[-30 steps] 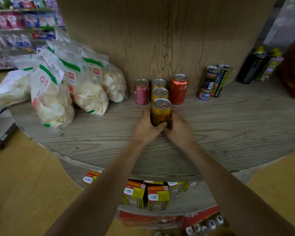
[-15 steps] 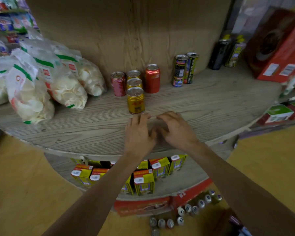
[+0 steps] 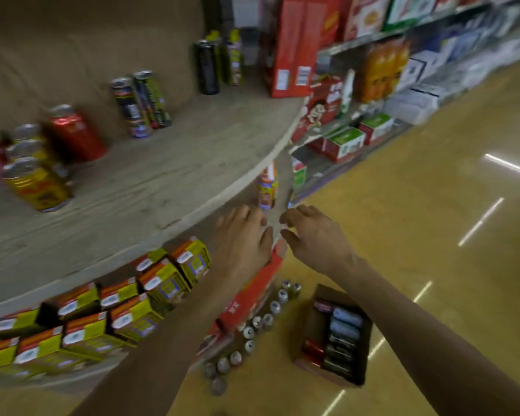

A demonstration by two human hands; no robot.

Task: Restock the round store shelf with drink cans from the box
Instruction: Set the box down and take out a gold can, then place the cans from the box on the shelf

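The round wooden shelf (image 3: 150, 187) holds a gold can (image 3: 36, 186) at the front left, with more gold cans and a red can (image 3: 74, 135) behind it. Two dark cans (image 3: 141, 103) stand further right. A brown cardboard box (image 3: 336, 334) with several cans lying in it sits on the floor at lower right. My left hand (image 3: 240, 238) and my right hand (image 3: 315, 235) hover side by side beyond the shelf's edge, fingers relaxed, holding nothing. The view is blurred by motion.
Yellow drink cartons (image 3: 108, 307) fill the lower tier. A row of cans (image 3: 252, 328) stands on the floor along a red display base (image 3: 252, 292). Tall dark bottles (image 3: 206, 67) and a red box (image 3: 294, 46) stand at the shelf's right. A stocked aisle shelf (image 3: 403, 85) runs along the right.
Both hands have let go of the gold can, which stays on the shelf, and have drawn back off the shelf. The view has swung right and down toward the box on the floor.
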